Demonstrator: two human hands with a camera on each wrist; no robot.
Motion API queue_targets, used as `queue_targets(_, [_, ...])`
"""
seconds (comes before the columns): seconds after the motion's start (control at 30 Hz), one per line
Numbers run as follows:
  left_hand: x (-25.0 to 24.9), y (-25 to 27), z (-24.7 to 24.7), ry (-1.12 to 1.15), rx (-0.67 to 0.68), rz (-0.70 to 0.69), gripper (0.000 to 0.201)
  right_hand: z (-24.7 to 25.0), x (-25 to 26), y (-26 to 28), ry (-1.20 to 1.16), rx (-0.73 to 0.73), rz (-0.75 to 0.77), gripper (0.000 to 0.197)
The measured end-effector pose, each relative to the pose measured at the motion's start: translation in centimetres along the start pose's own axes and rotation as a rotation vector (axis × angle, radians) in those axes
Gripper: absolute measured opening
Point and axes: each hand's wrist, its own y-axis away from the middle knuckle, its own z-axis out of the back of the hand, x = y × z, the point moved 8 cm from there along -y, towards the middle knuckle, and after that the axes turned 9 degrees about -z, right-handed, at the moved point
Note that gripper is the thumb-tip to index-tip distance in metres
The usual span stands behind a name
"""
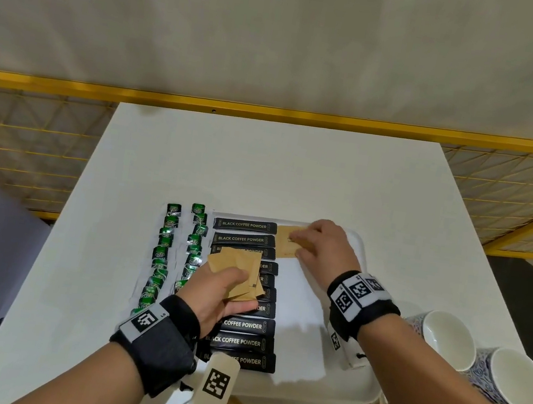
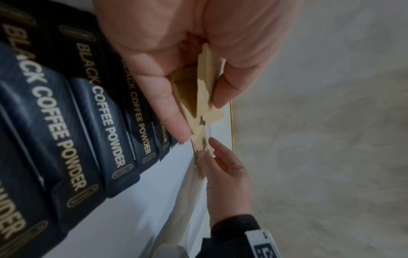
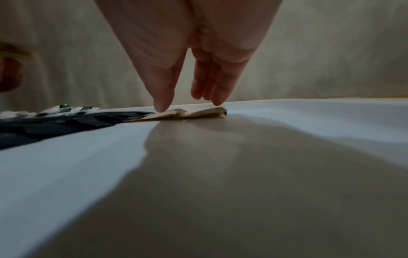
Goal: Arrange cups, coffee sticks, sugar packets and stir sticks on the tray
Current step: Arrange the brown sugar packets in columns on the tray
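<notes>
Several sugar packets [image 1: 236, 275] were gripped in the left hand [image 1: 217, 293]; one packet [image 1: 288, 241] was pressed onto the tray [image 1: 349, 389] by the right hand's [image 1: 326, 245] straight fingers.

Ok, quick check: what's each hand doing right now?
Left hand: holds a fan of brown sugar packets.
Right hand: open, straight fingertips pressing a brown packet onto the tray.

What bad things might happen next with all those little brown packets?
1. The left hand pinches a loose fan of brown sugar packets above the black coffee sticks; one might slip out and land on that neat row.
2. The right hand presses a brown packet right beside the top coffee stick, so a nudge might knock it crooked.
3. The cups stand close by the right forearm and might get bumped.
</notes>
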Motion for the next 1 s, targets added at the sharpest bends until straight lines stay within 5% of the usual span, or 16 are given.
queue_targets(0.43, [0.2,0.0,0.0,0.01,0.01,0.014,0.024,-0.4,0.3,0.2,0.078,-0.017,-0.038,0.032])
queue_targets(0.67, [0.2,-0.1,0.1,0.041,0.04,0.019,0.029,1.0,-2.6,0.5,-0.231,-0.112,-0.306,0.052])
queue_targets(0.9, [0.8,0.0,0.0,0.094,0.025,0.077,0.023,1.1,-2.9,0.8,-0.286,-0.117,-0.318,0.052])
queue_targets(1.0, [0.8,-0.1,-0.4,0.078,0.077,0.056,0.02,2.3,-0.9,2.2,-0.311,-0.189,-0.174,0.044])
